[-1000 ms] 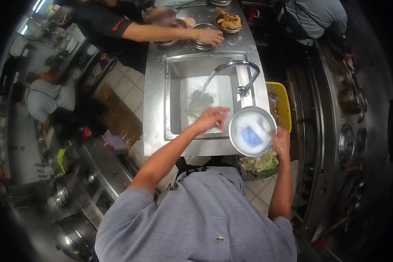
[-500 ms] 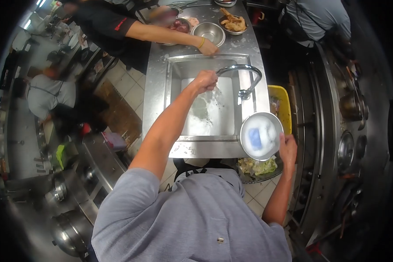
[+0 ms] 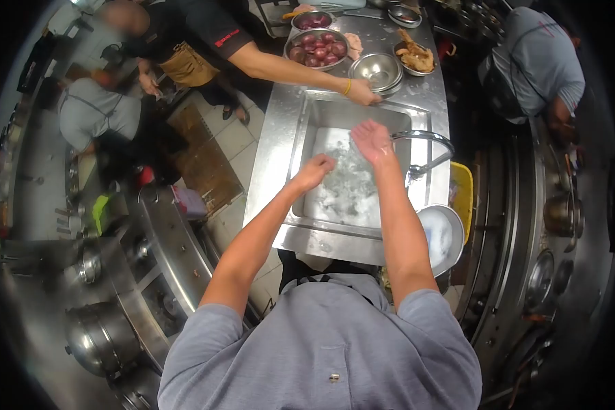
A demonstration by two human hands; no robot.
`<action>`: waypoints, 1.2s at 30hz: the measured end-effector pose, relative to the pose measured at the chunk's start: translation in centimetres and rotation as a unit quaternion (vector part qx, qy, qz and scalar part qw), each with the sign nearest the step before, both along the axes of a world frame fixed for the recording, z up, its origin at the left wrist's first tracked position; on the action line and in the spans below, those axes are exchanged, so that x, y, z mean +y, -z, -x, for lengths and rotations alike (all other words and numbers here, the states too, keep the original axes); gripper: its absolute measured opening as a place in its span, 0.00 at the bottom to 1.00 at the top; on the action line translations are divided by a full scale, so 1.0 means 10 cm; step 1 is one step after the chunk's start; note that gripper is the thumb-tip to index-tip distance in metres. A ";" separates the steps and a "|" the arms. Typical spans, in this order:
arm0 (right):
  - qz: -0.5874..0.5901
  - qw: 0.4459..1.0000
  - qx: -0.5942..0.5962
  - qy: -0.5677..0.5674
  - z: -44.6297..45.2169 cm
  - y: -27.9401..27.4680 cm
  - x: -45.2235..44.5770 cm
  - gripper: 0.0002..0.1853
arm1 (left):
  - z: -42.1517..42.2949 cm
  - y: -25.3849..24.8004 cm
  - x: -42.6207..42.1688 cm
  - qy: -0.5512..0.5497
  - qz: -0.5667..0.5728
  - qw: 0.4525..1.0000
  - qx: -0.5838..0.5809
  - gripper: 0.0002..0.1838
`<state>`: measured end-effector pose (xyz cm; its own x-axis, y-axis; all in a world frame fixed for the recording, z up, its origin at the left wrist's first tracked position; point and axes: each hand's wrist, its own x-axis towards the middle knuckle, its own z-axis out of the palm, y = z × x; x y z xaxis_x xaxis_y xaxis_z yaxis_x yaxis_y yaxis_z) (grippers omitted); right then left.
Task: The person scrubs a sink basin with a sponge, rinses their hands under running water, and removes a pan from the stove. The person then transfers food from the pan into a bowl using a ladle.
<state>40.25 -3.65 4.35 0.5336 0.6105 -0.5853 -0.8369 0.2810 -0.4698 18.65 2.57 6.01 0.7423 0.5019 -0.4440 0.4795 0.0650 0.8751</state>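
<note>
Stainless steel forms the square sink (image 3: 335,229), set into a metal counter (image 3: 263,188) and taken here as the dial, twelve o'clock lying furthest from the wearer. Cloudy, foaming water (image 3: 348,184) is visible inside it.

Left hand (image 3: 314,171): located above the sink at nine o'clock, back of the hand showing, fingers curled inward. Whether anything is enclosed in the fingers cannot be determined.

Right hand (image 3: 374,140): located above the sink at one o'clock, palm exposed, fingers extended, nothing gripped. It lies just beside the outlet of the curved chrome tap (image 3: 436,138), whose base stands at three o'clock. Contact between palm and outlet cannot be confirmed.

Round metal bowl with white suds (image 3: 460,239): located at four o'clock, outside the sink, near the counter's edge and partly covered by the right forearm. Neither hand touches it; its support is not visible. A yellow plastic bin (image 3: 467,198) is noted beyond the counter, between three and four.

At twelve o'clock, a co-worker's hand (image 3: 362,91), with a yellow wristband, reaches over the far rim beside stacked shiny metal bowls (image 3: 376,70). Its grip cannot be established. Further out, a metal bowl of purple-red onions (image 3: 316,50) stands between eleven and twelve; a bowl of golden-brown food pieces (image 3: 417,57) stands at one.
</note>
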 end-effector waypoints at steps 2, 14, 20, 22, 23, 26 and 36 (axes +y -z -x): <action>-0.116 0.989 0.049 0.078 -0.13 0.42 0.17 0.33 | 0.33 0.14 0.15 0.022 -0.116 0.993 0.000 0.18; 0.331 0.830 -0.347 -0.285 0.20 2.83 -0.25 0.18 | 1.02 0.57 0.37 0.040 -0.482 0.875 0.020 0.35; 0.357 0.347 -0.647 -0.578 0.41 3.78 -0.30 0.20 | 0.93 0.56 0.41 0.027 -0.471 0.881 0.039 0.32; 0.332 0.389 -0.642 -0.571 0.56 3.83 -0.33 0.20 | 0.94 0.55 0.42 0.029 -0.466 0.883 0.050 0.32; 0.356 0.419 -0.606 -0.575 0.60 3.85 -0.27 0.21 | 0.92 0.54 0.43 0.024 -0.466 0.883 0.045 0.32; 0.367 0.444 -0.561 -0.594 0.42 3.80 -0.16 0.21 | 0.89 0.52 0.39 0.025 -0.465 0.884 0.047 0.33; 0.375 0.481 -0.582 -0.537 0.55 4.27 -0.25 0.12 | 0.89 0.58 0.41 0.028 -0.469 0.880 0.064 0.34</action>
<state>34.70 -6.20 -38.38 0.3789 0.7499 -0.5423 0.6445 -0.6343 -0.4268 9.72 6.64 0.21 0.7519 0.6562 0.0639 0.5578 -0.6848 0.4689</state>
